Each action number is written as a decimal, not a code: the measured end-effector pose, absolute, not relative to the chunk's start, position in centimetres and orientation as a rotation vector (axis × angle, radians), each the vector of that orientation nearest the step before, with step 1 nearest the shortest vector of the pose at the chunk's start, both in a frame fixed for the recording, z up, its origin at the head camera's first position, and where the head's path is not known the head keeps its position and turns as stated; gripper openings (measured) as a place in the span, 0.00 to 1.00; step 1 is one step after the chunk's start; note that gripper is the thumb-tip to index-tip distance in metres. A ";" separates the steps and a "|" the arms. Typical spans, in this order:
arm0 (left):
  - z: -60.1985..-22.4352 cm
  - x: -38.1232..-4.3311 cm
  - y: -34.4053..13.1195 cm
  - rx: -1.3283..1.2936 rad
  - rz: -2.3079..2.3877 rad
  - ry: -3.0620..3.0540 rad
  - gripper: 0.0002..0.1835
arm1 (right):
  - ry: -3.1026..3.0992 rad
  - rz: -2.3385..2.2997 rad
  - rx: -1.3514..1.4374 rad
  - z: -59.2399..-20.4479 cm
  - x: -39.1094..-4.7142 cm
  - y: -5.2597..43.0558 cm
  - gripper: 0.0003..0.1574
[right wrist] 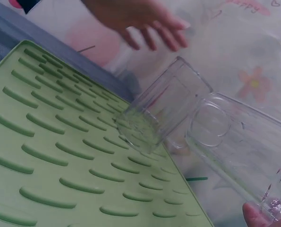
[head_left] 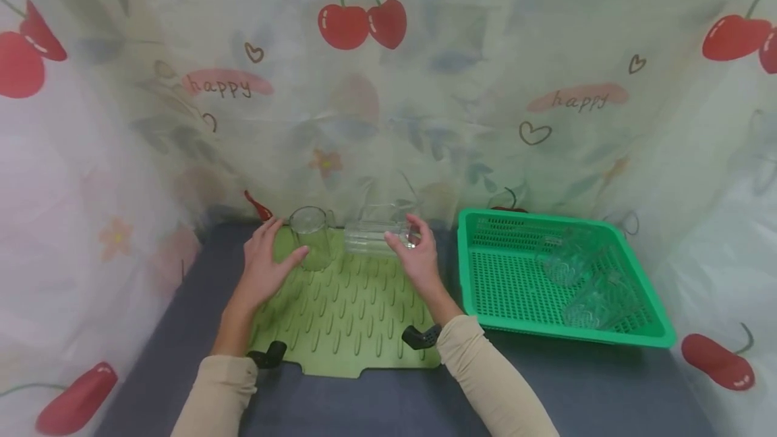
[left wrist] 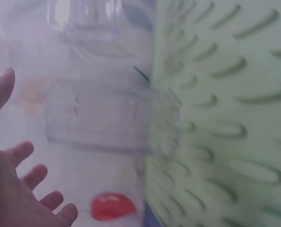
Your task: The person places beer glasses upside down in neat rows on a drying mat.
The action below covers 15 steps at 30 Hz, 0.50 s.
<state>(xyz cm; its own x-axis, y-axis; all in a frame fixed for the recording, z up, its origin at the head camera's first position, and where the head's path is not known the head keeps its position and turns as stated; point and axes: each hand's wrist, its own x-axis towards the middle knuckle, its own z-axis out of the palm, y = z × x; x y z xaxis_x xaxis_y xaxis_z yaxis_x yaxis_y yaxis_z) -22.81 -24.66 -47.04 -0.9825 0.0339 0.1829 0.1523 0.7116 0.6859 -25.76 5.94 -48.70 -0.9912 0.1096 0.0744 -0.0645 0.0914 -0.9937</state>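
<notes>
A clear glass mug (head_left: 311, 238) stands upright on the back left of a green ribbed drying mat (head_left: 349, 315). My left hand (head_left: 267, 265) is just left of this mug, thumb and fingers spread, holding nothing; the left wrist view shows a gap between the fingers and the mug (left wrist: 107, 118). With my right hand (head_left: 421, 258) I grip a second clear glass (head_left: 367, 238) by one end, thumb in front. It lies sideways over the mat's back edge, its other end pointing left toward the standing mug. In the right wrist view the held glass (right wrist: 244, 142) overlaps the standing one.
To the right stands a green plastic basket (head_left: 464, 275) with clear glasses (head_left: 601, 302) lying in its right side. A patterned curtain (head_left: 425, 86) hangs close behind and on both sides of the dark table (head_left: 340, 406).
</notes>
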 end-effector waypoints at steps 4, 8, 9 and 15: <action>-45.5 -22.6 -23.4 -0.215 -1.113 -2.710 0.46 | -2.221 2.031 -0.030 -48.5 -25.6 5.6 0.44; -44.2 -22.6 -21.4 -0.315 -1.114 -2.670 0.44 | -2.222 2.032 -0.038 -48.4 -25.5 5.4 0.43; -44.0 -22.6 -20.8 -0.342 -1.113 -2.666 0.44 | -2.224 2.032 -0.042 -48.3 -25.4 5.4 0.43; -43.3 -22.7 -18.0 -0.429 -1.183 -2.678 0.44 | -2.219 2.038 -0.041 -48.4 -25.5 5.4 0.44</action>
